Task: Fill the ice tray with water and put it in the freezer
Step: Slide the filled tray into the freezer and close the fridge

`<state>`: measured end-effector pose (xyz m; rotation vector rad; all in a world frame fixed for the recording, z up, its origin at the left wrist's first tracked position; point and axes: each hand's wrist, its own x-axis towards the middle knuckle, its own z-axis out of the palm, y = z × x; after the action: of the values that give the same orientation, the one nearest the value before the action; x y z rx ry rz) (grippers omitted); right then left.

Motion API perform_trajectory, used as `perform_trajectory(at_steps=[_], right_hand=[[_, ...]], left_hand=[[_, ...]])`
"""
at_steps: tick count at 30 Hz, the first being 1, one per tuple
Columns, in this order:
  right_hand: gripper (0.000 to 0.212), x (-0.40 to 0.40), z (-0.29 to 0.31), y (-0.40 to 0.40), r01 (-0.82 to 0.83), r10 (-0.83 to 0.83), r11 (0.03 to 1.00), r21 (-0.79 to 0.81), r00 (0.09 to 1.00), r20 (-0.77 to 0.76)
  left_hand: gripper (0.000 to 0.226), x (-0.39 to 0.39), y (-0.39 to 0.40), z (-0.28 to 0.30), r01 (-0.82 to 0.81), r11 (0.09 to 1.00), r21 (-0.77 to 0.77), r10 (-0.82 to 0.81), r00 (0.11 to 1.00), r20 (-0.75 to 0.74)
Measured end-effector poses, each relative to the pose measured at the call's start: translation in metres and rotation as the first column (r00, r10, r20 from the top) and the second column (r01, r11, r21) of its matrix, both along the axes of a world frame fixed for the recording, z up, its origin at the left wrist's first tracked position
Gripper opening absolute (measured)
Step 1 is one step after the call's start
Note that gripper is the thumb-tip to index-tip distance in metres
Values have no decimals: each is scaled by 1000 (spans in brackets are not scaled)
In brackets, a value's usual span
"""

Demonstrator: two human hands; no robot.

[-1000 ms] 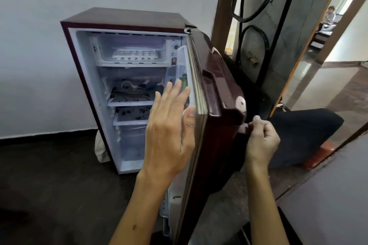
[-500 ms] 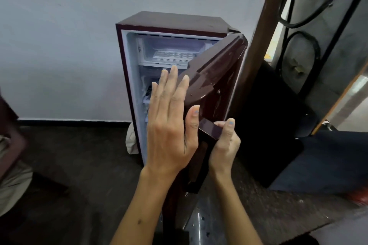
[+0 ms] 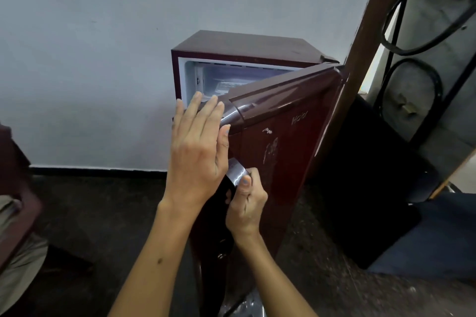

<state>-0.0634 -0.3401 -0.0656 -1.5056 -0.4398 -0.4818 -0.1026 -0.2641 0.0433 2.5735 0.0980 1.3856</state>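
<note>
Here the left hand [image 3: 197,147] lies flat, fingers straight, against the free edge of the dark red fridge door [image 3: 280,121], which stands partly ajar. The right hand [image 3: 246,202] curls round the door handle [image 3: 237,171] lower down. Beyond the door, the ice tray [image 3: 226,86] sits in the freezer compartment [image 3: 231,77] at the top of the fridge [image 3: 242,45], far against the wall [image 3: 103,46].
</note>
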Motion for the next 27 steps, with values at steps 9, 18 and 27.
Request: perform_trajectory(at_steps=[9, 18, 27], right_hand=[[68, 33, -1, 82, 3, -4, 991, -136, 1000, -7], [71, 74, -13, 149, 1, -8, 976, -216, 999, -32], [90, 116, -13, 198, 50, -63, 939, -340, 998, -26]], left_hand=[[40, 46, 89, -6, -4, 1000, 31, 5, 999, -33], [41, 104, 166, -12, 83, 996, 32, -82, 996, -25], [40, 158, 211, -13, 116, 993, -19, -116, 993, -33]])
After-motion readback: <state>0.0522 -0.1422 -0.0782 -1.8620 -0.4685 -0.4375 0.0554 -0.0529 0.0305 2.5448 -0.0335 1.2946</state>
